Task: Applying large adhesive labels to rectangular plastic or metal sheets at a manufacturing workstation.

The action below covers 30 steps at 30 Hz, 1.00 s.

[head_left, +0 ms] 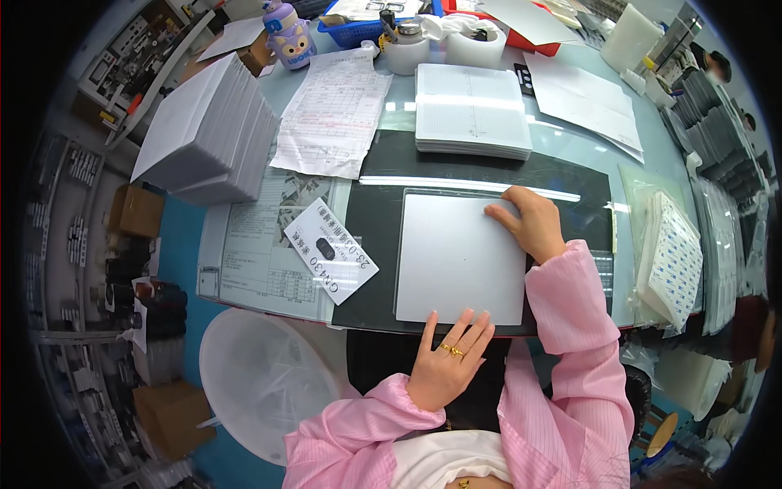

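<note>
A flat, square whitish sheet [460,261] lies on the dark mat [371,228] in front of me. Along its left and far sides shows a thin, darker rim, perhaps of a clear panel underneath. My right hand [533,222] is at the sheet's far right corner, thumb on top and the other fingers curled over the edge. My left hand [450,359], wearing gold rings, rests its outstretched fingertips on the near edge. Left of the sheet is a white card [331,253] with printing and a dark oval picture. Beyond it sits a stack of pale panels [471,102].
A tall stack of white sheets [208,134] stands at the far left, beside a crumpled printed paper [332,110]. A purple bottle [288,37] and a blue basket [346,34] are behind. Bagged white pads [672,253] lie right. A translucent bin [261,383] stands below the table's left edge.
</note>
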Tool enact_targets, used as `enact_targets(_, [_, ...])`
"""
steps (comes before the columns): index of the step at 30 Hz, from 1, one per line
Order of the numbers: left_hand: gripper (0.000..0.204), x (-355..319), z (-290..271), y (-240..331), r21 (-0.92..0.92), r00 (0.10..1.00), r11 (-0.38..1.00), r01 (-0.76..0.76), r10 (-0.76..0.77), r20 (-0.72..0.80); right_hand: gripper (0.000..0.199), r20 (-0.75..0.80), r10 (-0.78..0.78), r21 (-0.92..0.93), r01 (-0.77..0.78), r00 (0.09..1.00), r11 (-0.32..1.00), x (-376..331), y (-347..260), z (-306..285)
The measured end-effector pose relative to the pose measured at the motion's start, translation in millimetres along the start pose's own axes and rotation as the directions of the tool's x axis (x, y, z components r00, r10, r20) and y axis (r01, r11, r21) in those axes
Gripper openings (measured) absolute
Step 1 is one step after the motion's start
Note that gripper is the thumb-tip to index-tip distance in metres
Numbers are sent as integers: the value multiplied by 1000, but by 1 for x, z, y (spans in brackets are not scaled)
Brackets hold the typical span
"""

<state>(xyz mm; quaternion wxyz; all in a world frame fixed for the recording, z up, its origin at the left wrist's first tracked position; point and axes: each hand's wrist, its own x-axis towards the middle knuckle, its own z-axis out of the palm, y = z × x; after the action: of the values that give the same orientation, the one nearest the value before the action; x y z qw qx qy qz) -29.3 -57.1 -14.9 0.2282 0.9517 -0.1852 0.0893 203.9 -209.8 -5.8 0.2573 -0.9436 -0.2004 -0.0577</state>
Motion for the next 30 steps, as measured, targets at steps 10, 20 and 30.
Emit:
enact_targets(10, [56, 5, 2, -3, -119, 999, 992, -45, 46, 10, 35, 44, -30, 50, 28, 999, 998, -2, 5, -3])
enact_targets(20, [71, 23, -6, -10, 34, 994, 998, -51, 47, 100, 36, 13, -31, 75, 30, 999, 997, 1, 7, -1])
enact_targets(30, [74, 22, -17, -5, -8, 989, 999, -51, 51, 141, 42, -155, -170, -156, 146, 973, 977, -12, -1, -10])
